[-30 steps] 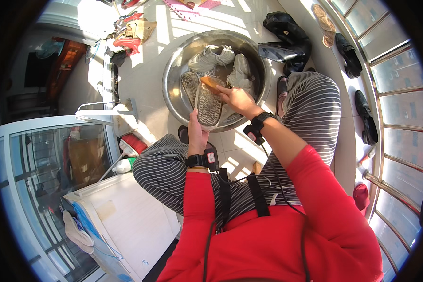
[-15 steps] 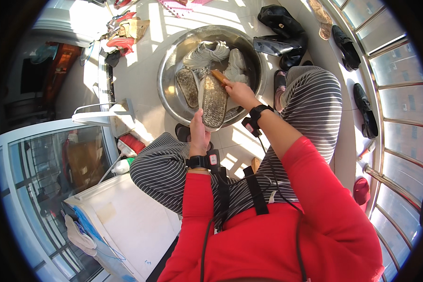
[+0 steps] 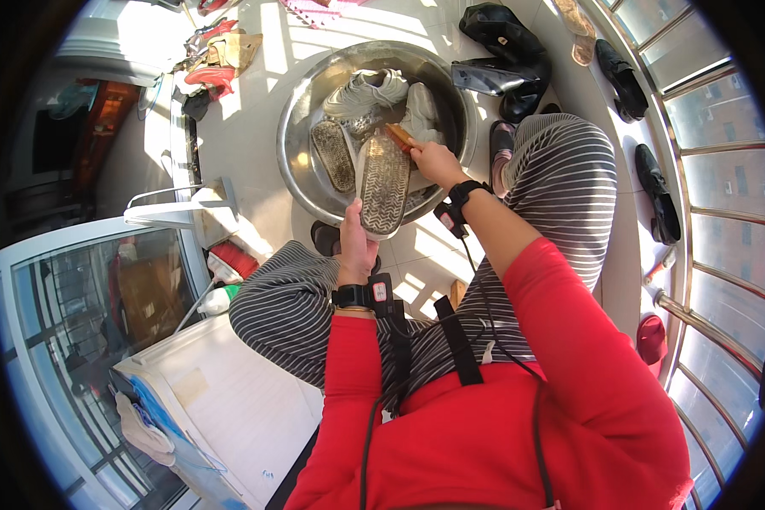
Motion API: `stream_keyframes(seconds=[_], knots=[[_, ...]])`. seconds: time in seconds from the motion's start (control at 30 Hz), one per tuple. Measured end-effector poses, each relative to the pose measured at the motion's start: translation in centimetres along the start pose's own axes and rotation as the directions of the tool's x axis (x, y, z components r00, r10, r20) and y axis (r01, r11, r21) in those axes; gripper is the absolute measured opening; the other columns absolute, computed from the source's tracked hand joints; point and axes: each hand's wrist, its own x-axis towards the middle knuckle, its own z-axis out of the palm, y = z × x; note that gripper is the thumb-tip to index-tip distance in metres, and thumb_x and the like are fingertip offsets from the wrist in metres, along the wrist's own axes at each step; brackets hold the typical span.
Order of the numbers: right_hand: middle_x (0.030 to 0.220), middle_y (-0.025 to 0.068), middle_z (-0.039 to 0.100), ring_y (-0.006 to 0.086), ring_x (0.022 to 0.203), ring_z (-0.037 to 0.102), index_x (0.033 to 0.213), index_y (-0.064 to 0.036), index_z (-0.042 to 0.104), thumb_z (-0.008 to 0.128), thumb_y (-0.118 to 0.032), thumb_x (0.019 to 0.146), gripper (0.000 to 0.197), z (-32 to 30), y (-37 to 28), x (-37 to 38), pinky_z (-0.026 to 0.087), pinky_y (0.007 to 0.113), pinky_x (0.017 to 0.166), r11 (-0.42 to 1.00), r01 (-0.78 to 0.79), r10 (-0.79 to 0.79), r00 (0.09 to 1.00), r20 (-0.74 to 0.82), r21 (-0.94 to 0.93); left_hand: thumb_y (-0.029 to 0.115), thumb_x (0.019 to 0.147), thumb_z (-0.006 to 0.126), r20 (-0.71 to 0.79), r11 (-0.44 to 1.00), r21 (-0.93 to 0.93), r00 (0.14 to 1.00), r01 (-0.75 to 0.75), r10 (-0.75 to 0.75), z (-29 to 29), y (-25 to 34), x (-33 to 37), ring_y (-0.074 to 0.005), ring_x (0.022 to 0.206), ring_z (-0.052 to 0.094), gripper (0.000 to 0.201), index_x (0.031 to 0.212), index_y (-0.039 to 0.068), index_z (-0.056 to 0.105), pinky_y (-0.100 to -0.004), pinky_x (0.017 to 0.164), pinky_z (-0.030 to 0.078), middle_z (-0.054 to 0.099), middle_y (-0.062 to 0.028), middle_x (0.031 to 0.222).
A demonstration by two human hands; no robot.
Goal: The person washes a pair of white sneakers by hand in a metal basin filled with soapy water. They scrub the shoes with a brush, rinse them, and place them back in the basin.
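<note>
Left hand (image 3: 356, 248): grip clamped on the heel of a shoe (image 3: 385, 183), sole upward, over the metal basin (image 3: 302, 170). Right hand (image 3: 434, 161): grip clamped on a brush (image 3: 399, 136) touching the sole. Another shoe (image 3: 335, 153) lies just beside, inside the basin.

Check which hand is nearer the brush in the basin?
Right. The right hand holds the brush against the upturned shoe sole. The left hand is farther, gripping that shoe's near end at the metal basin's edge.
</note>
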Motion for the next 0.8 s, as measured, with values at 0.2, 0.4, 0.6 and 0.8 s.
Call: stream_keyframes(seconds=[0.2, 0.4, 0.6, 0.8], knots=[[0.090, 0.0252, 0.068, 0.0417, 0.085, 0.066, 0.134, -0.0201, 0.062, 0.051, -0.031, 0.096, 0.041, -0.2, -2.3, -1.0, 0.052, 0.050, 0.077, 0.945, 0.325, -0.324, 0.945, -0.034, 0.044, 0.026, 0.101, 0.054, 0.072, 0.913, 0.382, 0.989, -0.144, 0.126, -1.2, 1.3, 1.8, -0.0144, 0.097, 0.065, 0.032, 0.115, -0.002, 0.062, -0.0298, 0.086, 0.053, 0.068, -0.0049, 0.107], [0.096, 0.0164, 0.062, 0.0350, 0.079, 0.068, 0.139, -0.0338, 0.057, 0.051, -0.034, 0.096, 0.043, -1.1, -5.3, -7.5, 0.055, 0.045, 0.075, 0.930, 0.350, -0.339, 0.935, 0.103, -0.116, 0.024, 0.096, 0.061, -0.083, 0.857, 0.484, 0.966, -0.177, 0.246, -1.5, 2.1, 4.3, -0.0053, 0.076, 0.044, 0.029, 0.103, -0.003, 0.067, -0.0220, 0.069, 0.037, 0.053, 0.0060, 0.086], [0.092, 0.0203, 0.068, 0.0383, 0.081, 0.068, 0.139, -0.0324, 0.056, 0.051, -0.033, 0.097, 0.043, -1.2, -3.1, -4.1, 0.055, 0.047, 0.071, 0.959, 0.253, -0.259, 0.965, -0.033, -0.127, 0.023, 0.096, 0.061, -0.016, 0.851, 0.495, 0.978, -0.172, 0.207, 0.1, 1.1, 3.2, -0.0050, 0.075, 0.044, 0.028, 0.101, -0.004, 0.066, -0.0221, 0.067, 0.036, 0.054, 0.0059, 0.084], [0.094, 0.0186, 0.067, 0.0393, 0.081, 0.068, 0.138, -0.0326, 0.057, 0.049, -0.034, 0.097, 0.042, 0.1, -1.7, -1.5, 0.054, 0.049, 0.075, 0.963, 0.269, -0.271, 0.960, -0.072, -0.030, 0.021, 0.097, 0.061, -0.058, 0.919, 0.379, 0.989, -0.105, 0.137, 0.4, 0.3, 2.7, -0.0051, 0.080, 0.047, 0.028, 0.108, -0.004, 0.067, -0.0208, 0.072, 0.038, 0.057, 0.0052, 0.090]])
